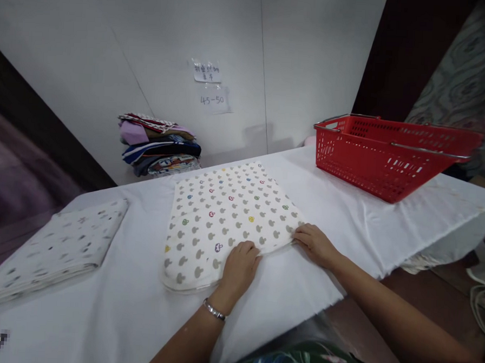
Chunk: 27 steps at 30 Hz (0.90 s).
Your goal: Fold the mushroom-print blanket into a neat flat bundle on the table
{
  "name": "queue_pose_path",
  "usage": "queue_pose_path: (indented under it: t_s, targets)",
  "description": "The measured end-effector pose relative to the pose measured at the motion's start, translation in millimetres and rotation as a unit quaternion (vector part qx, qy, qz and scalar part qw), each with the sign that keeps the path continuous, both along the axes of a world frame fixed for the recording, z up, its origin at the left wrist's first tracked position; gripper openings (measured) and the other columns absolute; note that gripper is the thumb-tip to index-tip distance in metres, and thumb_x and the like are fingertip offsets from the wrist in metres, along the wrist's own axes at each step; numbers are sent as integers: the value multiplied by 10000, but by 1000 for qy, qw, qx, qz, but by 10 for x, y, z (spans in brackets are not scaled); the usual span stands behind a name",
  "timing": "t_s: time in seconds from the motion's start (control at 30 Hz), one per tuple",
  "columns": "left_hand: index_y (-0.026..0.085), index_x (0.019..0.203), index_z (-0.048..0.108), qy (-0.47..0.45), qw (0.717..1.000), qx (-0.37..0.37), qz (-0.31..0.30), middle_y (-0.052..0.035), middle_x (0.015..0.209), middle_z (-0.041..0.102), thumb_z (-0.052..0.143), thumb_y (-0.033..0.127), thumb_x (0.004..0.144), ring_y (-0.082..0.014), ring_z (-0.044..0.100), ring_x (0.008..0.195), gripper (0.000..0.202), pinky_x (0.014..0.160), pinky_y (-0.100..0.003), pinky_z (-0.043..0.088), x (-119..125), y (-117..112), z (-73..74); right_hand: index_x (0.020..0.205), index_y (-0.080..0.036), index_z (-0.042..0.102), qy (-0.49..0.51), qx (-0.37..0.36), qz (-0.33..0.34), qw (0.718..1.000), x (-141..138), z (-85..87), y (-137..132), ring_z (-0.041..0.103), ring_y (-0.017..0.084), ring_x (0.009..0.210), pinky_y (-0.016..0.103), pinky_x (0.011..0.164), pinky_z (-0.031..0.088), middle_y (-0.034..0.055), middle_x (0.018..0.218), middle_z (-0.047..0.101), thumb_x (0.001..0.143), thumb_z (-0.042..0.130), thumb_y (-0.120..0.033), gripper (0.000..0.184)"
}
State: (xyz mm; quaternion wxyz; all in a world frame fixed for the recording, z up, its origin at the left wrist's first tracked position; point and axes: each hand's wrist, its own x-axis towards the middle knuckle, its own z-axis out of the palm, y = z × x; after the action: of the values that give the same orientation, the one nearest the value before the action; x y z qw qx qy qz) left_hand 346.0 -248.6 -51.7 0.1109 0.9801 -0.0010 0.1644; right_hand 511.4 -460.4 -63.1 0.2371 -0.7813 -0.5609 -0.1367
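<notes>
A folded cream cloth with a mushroom print [224, 213] lies flat in the middle of the white-covered table [346, 219]. My left hand [240, 268], with a bracelet on the wrist, rests on the cloth's near edge, its fingers curled onto the fabric. At the cloth's near right corner my right hand [314, 244] has its fingers tucked at the edge, pinching or pressing the fabric.
A second folded spotted cloth [60, 242] lies at the left of the table. A stack of folded coloured textiles [159, 144] sits against the back wall under two paper notes [209, 85]. A red plastic basket [386, 154] stands at the right.
</notes>
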Motion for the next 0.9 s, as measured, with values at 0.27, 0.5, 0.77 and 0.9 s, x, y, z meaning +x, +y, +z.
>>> queue_pose_path:
  t_s: [0.27,0.5,0.77,0.9]
  targets:
    - [186,837,592,4,1000,-7,2,-32,888,558,417,226,904,-161,502,830,191,740,-319,439,35,24,-9,1005,-194,613,-5,12,4,1000,-5,-11,-8,544,210,878,358,748,413,97,958,620,888,449,-179,202]
    - [175,779,542,-18,1000,-18,16,-38,852,559,373,194,912,-165,511,809,216,740,-330,435,73,22,-24,982,-179,564,-8,17,20,1000,-66,45,22,526,218,890,375,757,410,107,962,614,847,437,-149,188]
    - [186,747,475,-32,997,-47,48,-35,809,537,320,177,919,-154,488,745,231,704,-320,413,87,-2,-26,1010,-182,560,-14,-32,43,998,-157,95,133,515,204,916,363,791,388,95,985,609,888,434,-190,175]
    - [187,755,477,-14,997,-44,63,-28,794,551,327,186,922,-151,494,718,224,675,-309,404,107,10,-37,976,-179,574,-27,-45,37,998,-156,83,224,511,198,899,343,767,381,90,966,609,901,449,-217,151]
